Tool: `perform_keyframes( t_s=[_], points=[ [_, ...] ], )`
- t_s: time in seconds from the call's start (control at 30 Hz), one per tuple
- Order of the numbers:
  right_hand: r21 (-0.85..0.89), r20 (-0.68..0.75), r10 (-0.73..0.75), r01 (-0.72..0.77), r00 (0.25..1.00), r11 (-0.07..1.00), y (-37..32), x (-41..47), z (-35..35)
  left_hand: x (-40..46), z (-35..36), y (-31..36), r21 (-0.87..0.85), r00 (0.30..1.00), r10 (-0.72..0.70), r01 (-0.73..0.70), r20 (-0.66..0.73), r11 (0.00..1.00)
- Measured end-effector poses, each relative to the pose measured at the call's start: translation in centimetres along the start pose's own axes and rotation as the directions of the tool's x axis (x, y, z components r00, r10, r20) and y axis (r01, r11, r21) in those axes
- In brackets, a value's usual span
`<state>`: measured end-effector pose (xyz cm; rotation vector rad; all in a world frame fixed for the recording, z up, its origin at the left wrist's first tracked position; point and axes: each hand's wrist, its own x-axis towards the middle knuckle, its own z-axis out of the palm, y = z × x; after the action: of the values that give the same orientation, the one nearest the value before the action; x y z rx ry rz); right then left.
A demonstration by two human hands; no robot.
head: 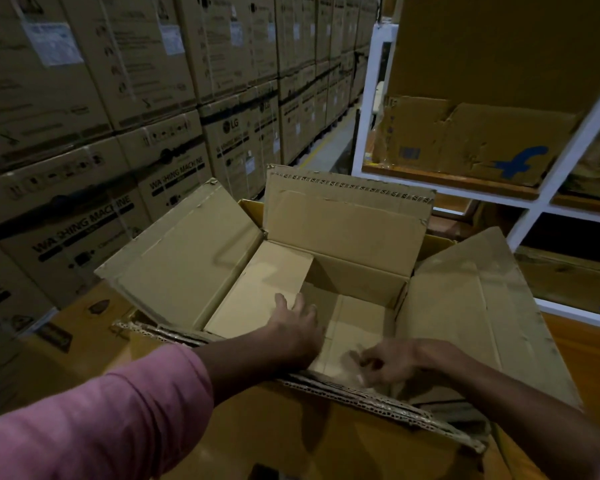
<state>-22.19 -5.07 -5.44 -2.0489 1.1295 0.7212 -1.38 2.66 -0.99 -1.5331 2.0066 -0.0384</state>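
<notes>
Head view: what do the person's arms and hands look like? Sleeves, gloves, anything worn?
The left hand and right hand are bare: no gloves, no rings or watch visible. A pink sleeve covers the left arm down to the forearm; the right forearm is uncovered.

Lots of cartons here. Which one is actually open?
The carton that the left hand and right hand reach into: its flaps stand spread. The washing machine cartons stacked beside it are closed.

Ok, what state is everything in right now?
Cardboard box: open, all four flaps spread.
Cardboard insert: lying inside the box, left side.
Left hand: fingers straight, resting on the insert.
Right hand: inside the box, fingers curled, blurred; grip unclear.
Washing machine cartons: closed, stacked.
Shelf carton: dented, creased.
</notes>
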Motion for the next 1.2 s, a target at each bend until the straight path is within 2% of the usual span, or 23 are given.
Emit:
perform_keyframes(
  t_s=[0.07, 0.13, 0.2, 0.3, 0.4, 0.67, 0.9, 1.1, 1.2],
  points=[
    [-0.059, -0.028, 0.071, -0.072, 0.997, 0.996, 1.2, 0.6, 0.9, -0.3, 0.0, 0.6, -0.008, 0.999, -0.001, 0.001, -0.035, 1.0],
    [-0.305, -0.105, 0.091, -0.119, 0.99, 0.945, 2.1, 0.8, 1.0, -0.4, 0.3, 0.9, -0.037, 0.998, -0.029, 0.027, -0.056, 0.999],
    [-0.458, -0.175, 0.082, -0.154, 0.981, 0.876, 2.3, 0.9, 1.1, -0.5, 0.6, 1.1, -0.081, 0.994, -0.07, 0.064, -0.081, 0.995],
    [-0.523, -0.221, 0.116, -0.218, 0.968, 0.824, 3.1, 1.6, 1.1, -0.5, 0.8, 1.4, -0.132, 0.986, -0.124, 0.109, -0.111, 0.985],
    [-0.551, -0.29, 0.073, -0.229, 0.954, 0.802, 4.2, 2.4, 0.9, -0.4, 1.1, 1.4, -0.147, 0.984, -0.14, 0.124, -0.108, 0.981],
    [-0.404, -0.383, 0.007, -0.175, 0.924, 0.898, 3.4, 2.7, -1.0, 0.0, 1.4, 1.2, -0.166, 0.992, -0.089, 0.074, -0.086, 0.983],
    [-0.196, -0.308, -0.006, -0.058, 0.951, 0.979, 1.3, 5.5, -2.3, 0.8, 1.2, 1.0, -0.149, 0.995, -0.031, 0.016, -0.1, 0.989],
    [-0.239, -0.151, -0.177, 0.138, 0.973, 0.961, -4.4, 8.2, -3.2, 1.4, 1.3, 1.0, -0.199, 0.993, -0.068, 0.049, -0.092, 0.979],
    [-0.186, -0.152, -0.259, 0.23, 0.954, 0.955, -5.9, 10.4, -2.4, 1.2, 1.3, 0.7, -0.254, 0.992, -0.093, 0.068, -0.088, 0.965]
  ],
)
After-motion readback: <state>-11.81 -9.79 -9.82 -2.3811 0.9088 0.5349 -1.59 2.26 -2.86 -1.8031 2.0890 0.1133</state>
